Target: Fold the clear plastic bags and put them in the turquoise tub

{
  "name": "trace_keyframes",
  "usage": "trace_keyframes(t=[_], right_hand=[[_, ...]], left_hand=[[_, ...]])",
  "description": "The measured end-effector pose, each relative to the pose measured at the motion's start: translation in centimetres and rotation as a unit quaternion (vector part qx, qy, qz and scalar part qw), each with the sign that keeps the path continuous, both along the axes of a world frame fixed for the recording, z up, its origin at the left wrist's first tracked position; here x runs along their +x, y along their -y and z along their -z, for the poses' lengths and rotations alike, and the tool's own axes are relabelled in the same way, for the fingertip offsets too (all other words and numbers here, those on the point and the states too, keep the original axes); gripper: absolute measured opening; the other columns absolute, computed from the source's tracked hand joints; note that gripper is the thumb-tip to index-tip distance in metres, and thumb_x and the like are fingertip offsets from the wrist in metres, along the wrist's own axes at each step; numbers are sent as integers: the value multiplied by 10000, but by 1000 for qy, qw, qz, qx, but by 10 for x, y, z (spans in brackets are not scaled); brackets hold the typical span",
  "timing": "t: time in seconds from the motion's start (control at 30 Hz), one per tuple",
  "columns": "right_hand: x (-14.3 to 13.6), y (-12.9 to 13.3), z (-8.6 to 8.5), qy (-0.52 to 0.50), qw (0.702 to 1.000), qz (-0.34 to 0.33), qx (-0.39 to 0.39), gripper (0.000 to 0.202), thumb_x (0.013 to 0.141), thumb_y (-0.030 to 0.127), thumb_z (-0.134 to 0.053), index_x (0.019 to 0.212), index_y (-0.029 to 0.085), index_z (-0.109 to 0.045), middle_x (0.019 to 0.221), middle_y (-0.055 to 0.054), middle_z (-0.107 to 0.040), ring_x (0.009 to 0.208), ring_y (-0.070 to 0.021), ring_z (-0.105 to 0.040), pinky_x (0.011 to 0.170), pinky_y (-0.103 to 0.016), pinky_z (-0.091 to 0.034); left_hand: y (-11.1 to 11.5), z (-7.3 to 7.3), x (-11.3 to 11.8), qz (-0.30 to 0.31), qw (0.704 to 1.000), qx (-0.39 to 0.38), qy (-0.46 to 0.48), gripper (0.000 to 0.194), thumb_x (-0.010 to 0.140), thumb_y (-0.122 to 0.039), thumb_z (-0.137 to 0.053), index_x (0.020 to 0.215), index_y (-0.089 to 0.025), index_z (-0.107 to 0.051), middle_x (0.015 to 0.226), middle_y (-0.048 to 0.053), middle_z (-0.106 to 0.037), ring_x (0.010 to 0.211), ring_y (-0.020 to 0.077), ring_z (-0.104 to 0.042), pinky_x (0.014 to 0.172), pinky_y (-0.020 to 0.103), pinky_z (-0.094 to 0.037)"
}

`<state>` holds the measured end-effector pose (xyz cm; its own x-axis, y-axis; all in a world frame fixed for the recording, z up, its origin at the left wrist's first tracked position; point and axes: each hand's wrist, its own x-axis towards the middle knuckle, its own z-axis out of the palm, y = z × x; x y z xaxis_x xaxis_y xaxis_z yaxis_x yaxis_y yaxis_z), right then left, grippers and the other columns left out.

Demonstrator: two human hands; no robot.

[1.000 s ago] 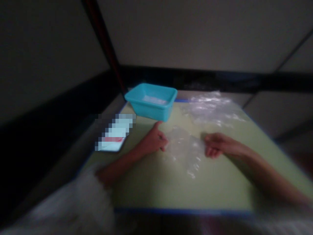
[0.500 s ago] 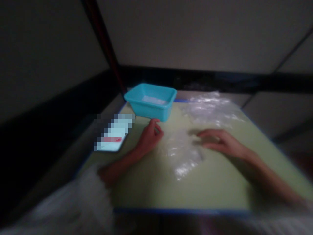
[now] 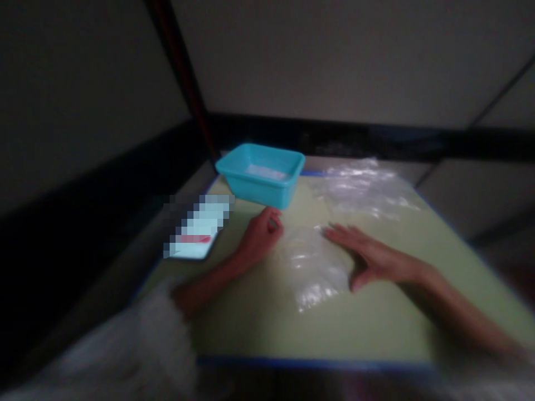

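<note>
A clear plastic bag lies flat on the yellow-green table between my hands. My right hand is spread, fingertips at the bag's upper right edge and thumb beside its right side; it holds nothing. My left hand is by the bag's upper left corner, fingers curled in to the thumb in a ring. Whether something thin is between those fingertips is too blurred to tell.
A turquoise basin with something white inside stands at the back left. Crumpled clear plastic bags lie at the back right. A phone-like device, partly pixelated, rests at the left edge.
My right hand has opened from a loose curl, its fingers now spread and lowered beside the bag. My left hand has barely moved. The view has shifted slightly.
</note>
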<state>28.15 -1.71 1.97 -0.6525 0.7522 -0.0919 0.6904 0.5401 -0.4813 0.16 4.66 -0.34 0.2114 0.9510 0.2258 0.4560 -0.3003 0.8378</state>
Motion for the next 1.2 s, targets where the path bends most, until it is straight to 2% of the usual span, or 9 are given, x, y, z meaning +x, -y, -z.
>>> trace_keyframes(t=[0.17, 0.33, 0.47, 0.57, 0.67, 0.77, 0.87, 1.03, 1.2], right_hand=[[-5, 7, 0, 42, 999, 15, 10, 1087, 699, 636, -649, 1488, 131, -98, 1537, -182, -125, 1414, -336, -65, 1122, -574, -4], [-5, 7, 1, 53, 998, 10, 25, 1025, 765, 662, -551, 1490, 143, -44, 1542, -174, -78, 1414, -327, -71, 1119, -576, -12], [-4, 6, 6, 69, 997, 5, 41, 1030, 771, 678, -524, 1489, 153, -5, 1542, -172, -70, 1412, -329, -76, 1119, -579, -29], [-4, 6, 10, 62, 995, 0, 73, 1045, 761, 686, -528, 1489, 160, 7, 1542, -170, -65, 1409, -335, -94, 1124, -569, -59], [-9, 5, 11, 46, 993, -11, 112, 993, 796, 674, -490, 1491, 166, 4, 1542, -168, -74, 1408, -325, -124, 1126, -564, -87], [-17, 3, 14, 35, 989, -21, 143, 941, 827, 665, -448, 1494, 169, -6, 1539, -168, -103, 1406, -315, -158, 1127, -566, -88], [-22, 1, 19, 45, 988, -19, 150, 953, 818, 688, -434, 1496, 157, -24, 1535, -176, -119, 1404, -316, -171, 1128, -563, -88], [-22, -1, 24, 73, 987, -3, 144, 966, 809, 711, -414, 1497, 162, -18, 1539, -161, -118, 1411, -309, -146, 1136, -535, -92], [-21, 0, 24, 85, 986, 2, 140, 962, 810, 713, -410, 1498, 176, -6, 1547, -148, -90, 1415, -316, -107, 1134, -533, -99]], left_hand=[[-1, 1, -1, -2, 1000, 9, 7, 151, 741, -151, -517, 891, -160, -528, 734, -13, -560, 594, 102, -535, 543, 201, -417], [0, 1, -1, 6, 1000, 11, 6, 136, 738, -158, -515, 873, -161, -527, 716, -19, -558, 581, 101, -530, 533, 201, -409], [1, 1, -1, 12, 999, 33, -17, 119, 756, -159, -496, 870, -155, -534, 725, -12, -570, 601, 107, -541, 557, 214, -428], [5, 0, 0, 31, 995, 81, -57, 153, 739, -146, -513, 888, -155, -547, 806, 13, -597, 717, 135, -583, 655, 252, -482], [12, 1, 2, 103, 977, 148, -117, 256, 740, -172, -544, 994, -155, -563, 1022, 70, -607, 971, 194, -588, 842, 327, -497], [20, 4, 5, 190, 946, 188, -183, 435, 785, -253, -557, 1201, -136, -516, 1291, 128, -525, 1210, 237, -487, 1025, 377, -405], [24, 8, 8, 242, 918, 196, -246, 625, 806, -380, -568, 1338, -88, -417, 1440, 171, -385, 1350, 265, -338, 1115, 395, -296], [26, 11, 8, 266, 887, 184, -328, 789, 816, -529, -533, 1400, -39, -328, 1496, 196, -265, 1408, 283, -206, 1155, 403, -183], [25, 6, 3, 275, 878, 169, -353, 876, 774, -660, -507, 1420, -100, -318, 1521, 162, -215, 1419, 320, -138, 1150, 447, -119]])
